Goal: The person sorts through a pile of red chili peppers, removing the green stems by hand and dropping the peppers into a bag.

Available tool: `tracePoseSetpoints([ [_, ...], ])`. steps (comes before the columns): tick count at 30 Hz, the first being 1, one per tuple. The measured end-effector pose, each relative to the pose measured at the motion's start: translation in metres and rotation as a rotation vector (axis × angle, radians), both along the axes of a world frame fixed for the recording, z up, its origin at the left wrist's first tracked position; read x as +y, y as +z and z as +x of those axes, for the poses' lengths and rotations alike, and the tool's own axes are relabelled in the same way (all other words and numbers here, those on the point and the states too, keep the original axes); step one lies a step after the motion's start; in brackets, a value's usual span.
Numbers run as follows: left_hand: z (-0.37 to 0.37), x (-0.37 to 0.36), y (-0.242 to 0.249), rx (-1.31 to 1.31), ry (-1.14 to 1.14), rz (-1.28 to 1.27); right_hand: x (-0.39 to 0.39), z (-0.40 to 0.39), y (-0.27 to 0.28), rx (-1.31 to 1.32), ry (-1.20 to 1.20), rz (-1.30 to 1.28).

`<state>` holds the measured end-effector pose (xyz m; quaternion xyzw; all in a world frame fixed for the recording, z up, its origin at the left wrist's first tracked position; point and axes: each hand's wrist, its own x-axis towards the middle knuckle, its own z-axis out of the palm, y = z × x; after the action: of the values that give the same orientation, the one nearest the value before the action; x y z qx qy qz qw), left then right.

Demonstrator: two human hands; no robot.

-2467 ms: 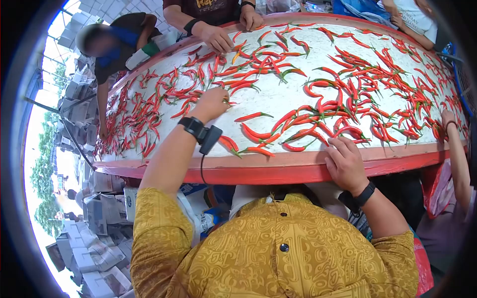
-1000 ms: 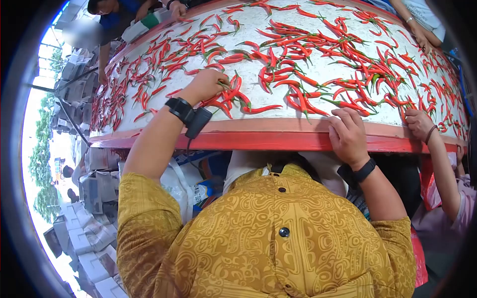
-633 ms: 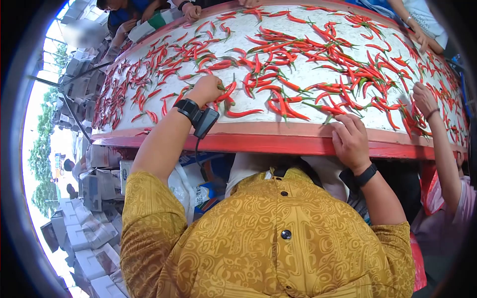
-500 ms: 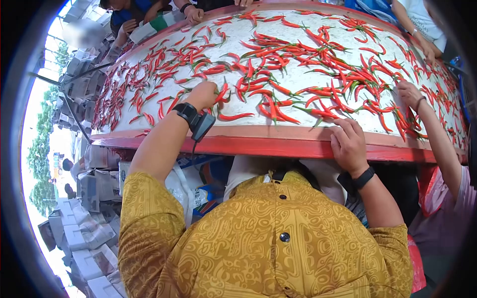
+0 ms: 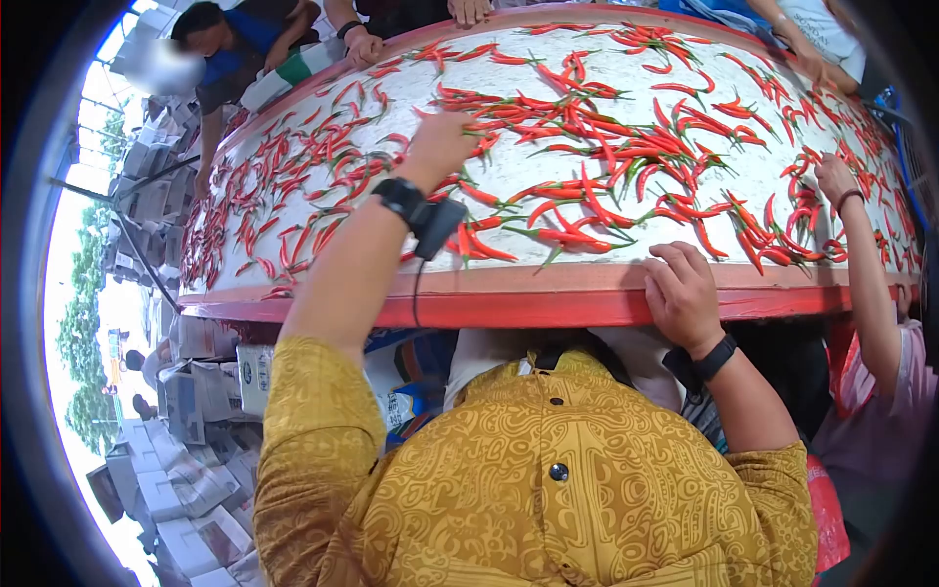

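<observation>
My left hand (image 5: 442,149) reaches over the red chili peppers (image 5: 636,147) near the middle of the board, palm down with its fingers curled in. The back of the hand hides the fingertips and anything they grip. Chilies with green stems lie right beside its fingers. A dark watch (image 5: 401,201) and a small black device (image 5: 440,227) with a cable are on that wrist. My right hand (image 5: 682,293) rests on the near rim (image 5: 548,311) of the board, fingers loosely bent and apart, holding nothing. A black band (image 5: 715,357) circles its wrist.
The large white board (image 5: 460,201) has a raised red border. At the right, another person's hand (image 5: 836,178) touches the chilies. More people's hands (image 5: 364,47) lie along the far edge. Cartons and papers (image 5: 196,479) are piled at the left.
My left hand has moved farther out and to the right over the chilies. My right hand stays on the rim. The person at the far left leans farther into view.
</observation>
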<state>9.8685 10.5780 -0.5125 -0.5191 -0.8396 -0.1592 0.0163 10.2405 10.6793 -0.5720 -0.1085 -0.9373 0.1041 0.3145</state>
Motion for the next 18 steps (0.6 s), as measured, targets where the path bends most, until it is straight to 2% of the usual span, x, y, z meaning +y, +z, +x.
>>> tracePoseSetpoints([
  [1, 0.008, 0.020, -0.013, 0.083, -0.103, 0.079, 0.004, 0.004, 0.000, 0.000, -0.001, 0.004],
  [3, 0.016, 0.052, -0.031, 0.061, -0.097, 0.034, 0.012, 0.011, 0.000, -0.007, -0.008, 0.007],
  [5, 0.021, 0.071, -0.047, 0.203, -0.115, -0.164, 0.020, 0.019, -0.001, 0.006, -0.003, -0.009],
  [7, 0.019, 0.079, -0.047, 0.171, -0.081, -0.166, 0.028, 0.026, -0.002, 0.002, -0.008, -0.017],
  [9, 0.006, 0.074, -0.044, 0.236, -0.091, -0.193, 0.036, 0.034, -0.003, -0.002, -0.007, -0.031],
  [12, 0.001, 0.058, -0.020, 0.230, -0.015, -0.134, 0.049, 0.044, -0.006, -0.001, 0.011, -0.035],
  [13, -0.003, 0.050, -0.014, 0.249, -0.066, -0.052, 0.054, 0.049, -0.006, -0.008, 0.015, -0.031],
  [16, 0.008, 0.040, 0.008, 0.144, 0.036, -0.026, 0.066, 0.059, -0.007, -0.010, 0.025, -0.023],
  [18, 0.042, 0.033, 0.021, -0.043, 0.143, -0.159, 0.073, 0.067, -0.007, -0.010, 0.031, -0.021],
])
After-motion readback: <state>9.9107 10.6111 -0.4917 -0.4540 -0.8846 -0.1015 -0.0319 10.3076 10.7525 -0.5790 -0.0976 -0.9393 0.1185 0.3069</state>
